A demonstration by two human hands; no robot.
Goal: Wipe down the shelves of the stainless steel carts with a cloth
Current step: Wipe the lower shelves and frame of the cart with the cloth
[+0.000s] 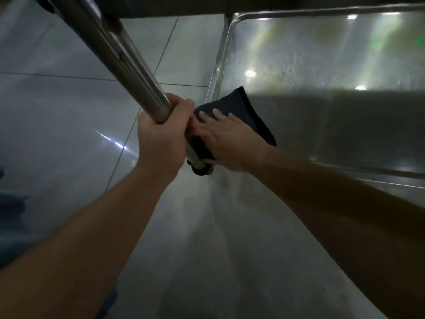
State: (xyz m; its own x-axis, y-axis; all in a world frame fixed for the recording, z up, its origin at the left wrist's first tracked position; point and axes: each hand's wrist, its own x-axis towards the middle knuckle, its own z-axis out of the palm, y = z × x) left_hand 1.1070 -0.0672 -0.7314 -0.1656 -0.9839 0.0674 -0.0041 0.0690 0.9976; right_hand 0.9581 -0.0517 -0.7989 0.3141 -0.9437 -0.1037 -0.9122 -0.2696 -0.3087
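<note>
A stainless steel cart shelf (322,93) with a raised rim fills the upper right and reflects ceiling lights. A dark folded cloth (248,111) lies on its near left corner. My right hand (227,141) presses flat on the cloth with straight fingers. My left hand (161,137) grips the cart's upright steel post (119,56), fingers curled round its lower end. The post runs up to the top left. A caster wheel (202,169) shows below the corner, between my two hands.
Grey glossy floor tiles (69,111) spread to the left and below the cart. The dark underside of an upper shelf (253,5) crosses the top edge. A dark blurred shape (11,203) sits at the left edge.
</note>
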